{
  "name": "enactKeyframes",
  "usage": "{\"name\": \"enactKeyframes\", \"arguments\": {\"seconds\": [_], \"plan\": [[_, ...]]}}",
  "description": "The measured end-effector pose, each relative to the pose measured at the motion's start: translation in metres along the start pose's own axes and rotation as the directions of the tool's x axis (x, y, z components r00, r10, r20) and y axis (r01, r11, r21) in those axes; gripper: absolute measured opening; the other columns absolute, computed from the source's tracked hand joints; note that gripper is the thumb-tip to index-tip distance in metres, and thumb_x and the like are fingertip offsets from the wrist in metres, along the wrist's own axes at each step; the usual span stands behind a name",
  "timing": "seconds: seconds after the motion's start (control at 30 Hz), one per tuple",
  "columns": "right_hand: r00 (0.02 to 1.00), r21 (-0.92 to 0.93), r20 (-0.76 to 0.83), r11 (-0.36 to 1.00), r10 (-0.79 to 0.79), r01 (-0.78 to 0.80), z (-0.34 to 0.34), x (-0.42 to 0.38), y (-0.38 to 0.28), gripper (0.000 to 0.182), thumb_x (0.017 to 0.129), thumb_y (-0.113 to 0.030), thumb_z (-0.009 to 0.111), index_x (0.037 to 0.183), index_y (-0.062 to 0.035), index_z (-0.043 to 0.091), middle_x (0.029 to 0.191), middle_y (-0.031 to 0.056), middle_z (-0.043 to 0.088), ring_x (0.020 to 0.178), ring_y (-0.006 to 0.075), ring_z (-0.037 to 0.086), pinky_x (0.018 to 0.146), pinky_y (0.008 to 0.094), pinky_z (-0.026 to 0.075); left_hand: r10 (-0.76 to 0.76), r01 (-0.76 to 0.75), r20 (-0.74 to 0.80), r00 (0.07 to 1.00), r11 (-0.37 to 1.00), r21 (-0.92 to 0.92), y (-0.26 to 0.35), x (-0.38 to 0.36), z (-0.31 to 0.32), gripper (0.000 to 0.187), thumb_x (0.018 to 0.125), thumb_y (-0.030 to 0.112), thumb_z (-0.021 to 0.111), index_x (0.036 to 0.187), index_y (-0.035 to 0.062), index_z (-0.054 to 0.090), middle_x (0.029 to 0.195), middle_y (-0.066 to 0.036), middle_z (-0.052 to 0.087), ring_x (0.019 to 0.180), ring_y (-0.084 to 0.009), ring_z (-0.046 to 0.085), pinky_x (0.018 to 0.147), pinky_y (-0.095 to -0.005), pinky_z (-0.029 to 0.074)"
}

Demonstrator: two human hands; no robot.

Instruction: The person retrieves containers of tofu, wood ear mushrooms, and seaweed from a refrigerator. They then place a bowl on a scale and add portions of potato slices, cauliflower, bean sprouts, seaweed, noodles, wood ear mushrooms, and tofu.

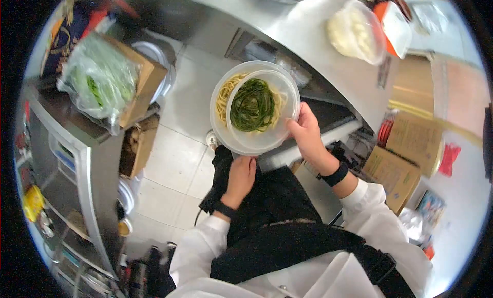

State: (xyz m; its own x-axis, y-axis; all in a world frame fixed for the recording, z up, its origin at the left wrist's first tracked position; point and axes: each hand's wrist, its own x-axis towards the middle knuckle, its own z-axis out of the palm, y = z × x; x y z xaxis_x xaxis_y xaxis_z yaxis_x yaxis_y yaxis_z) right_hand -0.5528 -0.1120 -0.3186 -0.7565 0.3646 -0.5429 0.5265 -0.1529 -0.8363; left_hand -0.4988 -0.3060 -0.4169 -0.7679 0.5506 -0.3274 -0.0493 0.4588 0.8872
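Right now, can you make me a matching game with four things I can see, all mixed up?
1. Stringy strands
2. Noodles
3. Plastic bag
4. Right hand

A. yellowish
B. at the rim of the larger clear bowl
C. dark green
D. against a cardboard box

Pairs: 1-C, 2-A, 3-D, 4-B

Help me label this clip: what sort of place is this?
Probably a commercial kitchen: a metal counter, plastic tubs holding noodles and dark green strands, and a bag of greens by a cardboard box.
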Motion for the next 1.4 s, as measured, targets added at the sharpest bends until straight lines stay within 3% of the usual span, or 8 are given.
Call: {"name": "enactKeyframes", "arguments": {"seconds": [0.07,0.2,0.27,0.53,0.67,0.77,1.13,1.4], "plan": [[0.996,0.037,-0.027,0.995,-0.088,0.089,-0.011,-0.032,-0.027,0.022,0.079,0.0,0.05,0.1,-0.0001,0.043,0.088,0.0046,0.052,0.075,0.0105,0.054,0.059,0.0252,0.049,0.174,-0.188,0.108,0.979,0.973,0.133,-0.002,0.009,-0.022,0.025,0.086,0.014,0.045,0.104,0.0,0.053,0.1,-0.02,0.057,0.094,-0.0389,0.052,0.084,-0.0416,0.04],[0.987,-0.006,-0.057,0.988,-0.153,0.152,-0.051,-0.084,-0.056,0.025,0.077,0.002,0.05,0.101,-0.0008,0.043,0.088,0.0057,0.052,0.076,0.0101,0.053,0.058,0.0244,0.048,-0.098,0.174,0.162,0.982,0.804,-0.568,0.04,0.029,-0.056,0.051,0.091,0.038,0.04,0.131,0.0059,0.035,0.133,-0.016,0.037,0.126,-0.0265,0.032,0.102,-0.0363,0.027],[0.979,-0.078,-0.088,0.981,-0.183,0.176,-0.067,-0.097,-0.056,0.023,0.077,0.002,0.05,0.099,-0.0011,0.042,0.087,0.0065,0.052,0.072,0.0106,0.054,0.056,0.0252,0.047,0.077,0.25,0.261,0.962,0.128,-0.96,0.094,0.034,-0.073,0.064,0.089,0.049,0.041,0.135,0.0077,0.027,0.137,-0.011,0.034,0.124,-0.0255,0.034,0.104,-0.0402,0.027],[0.981,-0.059,-0.077,0.983,-0.178,0.174,-0.119,-0.065,-0.071,0.019,0.08,-0.005,0.053,0.095,-0.002,0.04,0.085,0.0083,0.054,0.066,0.0121,0.055,0.056,0.0256,0.047,0.103,0.311,0.426,0.899,0.536,-0.785,0.164,0.078,-0.079,0.081,0.081,0.047,0.054,0.139,0.009,0.013,0.14,-0.011,0.025,0.128,-0.0245,0.027,0.104,-0.0409,0.025],[0.994,0.43,-0.029,0.896,-0.105,0.107,-0.159,-0.026,-0.118,0.02,0.088,-0.016,0.05,0.098,-0.0039,0.038,0.085,0.0097,0.054,0.064,0.0143,0.056,0.054,0.025,0.046,0.06,0.296,0.375,0.925,0.507,-0.81,0.191,0.112,-0.089,0.069,0.08,0.033,0.053,0.134,0.001,0.023,0.133,-0.014,0.036,0.121,-0.0266,0.038,0.101,-0.0411,0.031],[0.824,0.086,-0.52,0.946,-0.225,0.313,-0.202,0.044,-0.074,0.023,0.092,-0.024,0.043,0.102,-0.0036,0.036,0.092,0.0089,0.05,0.07,0.0162,0.057,0.063,0.0275,0.049,0.09,0.302,0.349,0.933,0.336,-0.892,0.205,0.121,-0.097,0.063,0.079,0.033,0.054,0.128,-0.0012,0.035,0.126,-0.015,0.044,0.117,-0.0292,0.042,0.099,-0.0431,0.033],[0.987,0.389,0.155,0.917,0.027,-0.086,-0.244,0.106,-0.092,0.044,0.091,-0.018,0.038,0.133,-0.0052,0.03,0.12,0.0103,0.051,0.106,0.0215,0.054,0.085,0.0334,0.049,0.159,0.399,0.435,0.886,0.216,-0.891,0.221,0.163,-0.129,0.04,0.083,0.021,0.048,0.119,0.0044,0.047,0.119,-0.011,0.052,0.112,-0.0246,0.047,0.098,-0.046,0.032],[0.991,0.606,-0.136,0.792,0.019,0.068,-0.231,0.076,-0.088,0.063,0.078,0.002,0.038,0.138,-0.0085,0.021,0.09,0.0068,0.059,0.069,0.0115,0.057,0.061,0.0276,0.053,0.091,0.386,0.437,0.895,0.337,-0.859,0.237,0.204,-0.162,0.05,0.078,0.025,0.052,0.12,-0.0013,0.044,0.118,-0.014,0.051,0.11,-0.0275,0.049,0.097,-0.0451,0.036]]}}
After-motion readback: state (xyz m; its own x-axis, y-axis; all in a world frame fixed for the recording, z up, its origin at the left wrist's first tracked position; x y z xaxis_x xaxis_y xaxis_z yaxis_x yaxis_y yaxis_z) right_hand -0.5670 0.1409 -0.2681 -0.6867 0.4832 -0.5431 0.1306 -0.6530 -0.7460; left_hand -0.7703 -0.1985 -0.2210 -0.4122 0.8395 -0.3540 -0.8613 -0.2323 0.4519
